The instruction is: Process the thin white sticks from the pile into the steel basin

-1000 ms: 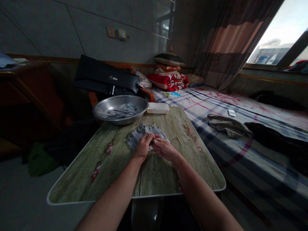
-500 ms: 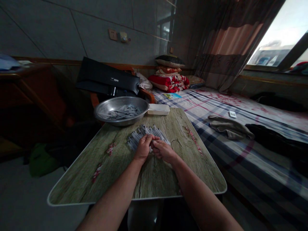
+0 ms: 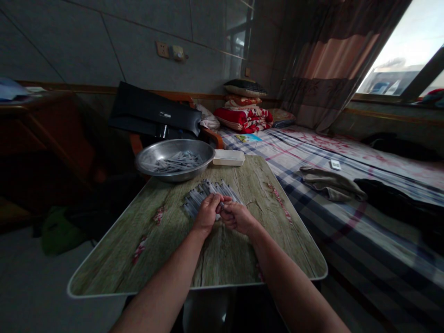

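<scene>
The slim grey tubes (image 3: 204, 196) lay fanned with their long axis pointing away, just ahead of the curled left hand (image 3: 207, 215), which was nearer than the curled right hand (image 3: 237, 218), but I could not tell what either grasped

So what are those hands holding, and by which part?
Seemingly a slim grey tube, pinched between left hand and right hand; the fingers hide which part is gripped.

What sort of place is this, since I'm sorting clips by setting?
Probably a bedroom in a home: a bed with a checked sheet, folded red floral quilts piled at its far end, and a curtain at the window beside it.
</scene>
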`<move>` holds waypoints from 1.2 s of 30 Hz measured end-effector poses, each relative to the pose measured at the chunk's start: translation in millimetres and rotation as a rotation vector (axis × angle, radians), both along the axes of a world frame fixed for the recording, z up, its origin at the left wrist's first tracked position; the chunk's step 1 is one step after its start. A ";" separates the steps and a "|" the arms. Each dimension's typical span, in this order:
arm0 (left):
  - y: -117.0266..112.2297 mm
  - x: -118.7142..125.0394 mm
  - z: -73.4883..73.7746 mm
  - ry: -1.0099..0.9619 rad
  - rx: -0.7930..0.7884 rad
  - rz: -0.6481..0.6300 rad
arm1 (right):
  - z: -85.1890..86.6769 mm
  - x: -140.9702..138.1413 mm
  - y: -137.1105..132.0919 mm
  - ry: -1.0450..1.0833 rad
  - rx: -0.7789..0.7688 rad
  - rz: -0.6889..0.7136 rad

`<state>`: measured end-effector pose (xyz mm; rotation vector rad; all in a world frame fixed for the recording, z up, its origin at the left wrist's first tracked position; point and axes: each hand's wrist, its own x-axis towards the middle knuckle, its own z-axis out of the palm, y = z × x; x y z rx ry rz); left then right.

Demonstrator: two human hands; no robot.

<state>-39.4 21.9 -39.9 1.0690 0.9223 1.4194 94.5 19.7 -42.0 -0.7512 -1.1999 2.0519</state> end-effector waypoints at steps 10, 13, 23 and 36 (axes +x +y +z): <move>5.5 -4.3 -6.2 -0.017 0.023 0.078 | -0.8 -11.8 2.4 -0.198 0.390 -0.304; 4.2 -0.3 -6.3 -0.090 -0.010 0.049 | -2.0 -8.3 2.3 -0.096 0.186 -0.208; 2.9 -9.6 0.3 0.155 0.114 0.112 | -6.7 -4.5 0.0 -0.172 0.216 -0.142; -4.3 -13.9 18.0 -0.315 -0.137 -0.083 | 3.1 8.4 9.2 0.059 0.048 -0.282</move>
